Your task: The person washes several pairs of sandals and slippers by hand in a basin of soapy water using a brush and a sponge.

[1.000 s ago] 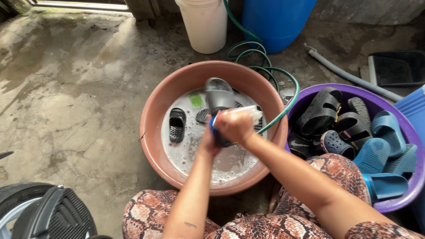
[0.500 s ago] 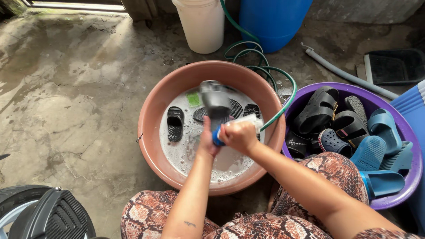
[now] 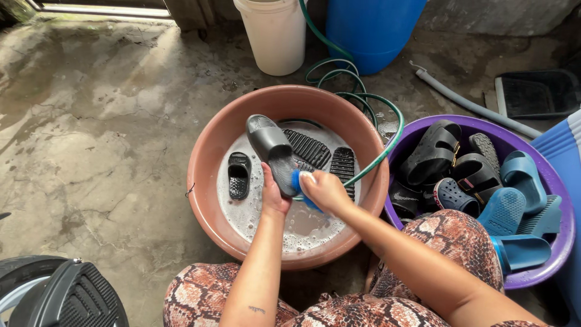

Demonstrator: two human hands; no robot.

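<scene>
My left hand grips the heel end of a grey slide sandal, holding it tilted above the soapy water in a brown basin. My right hand is closed on a blue scrub brush pressed against the sandal's side. A small black sandal floats at the left of the basin. Two dark ribbed soles lie in the water behind the held sandal.
A purple basin at the right holds several black and blue sandals. A green hose loops over the brown basin's rim. A white bucket and a blue barrel stand behind. A black wheel part sits at lower left.
The grey sandal has swung left and turned so its upper faces up. My right hand with the brush has dropped lower and nearer me. The green sponge is hidden.
</scene>
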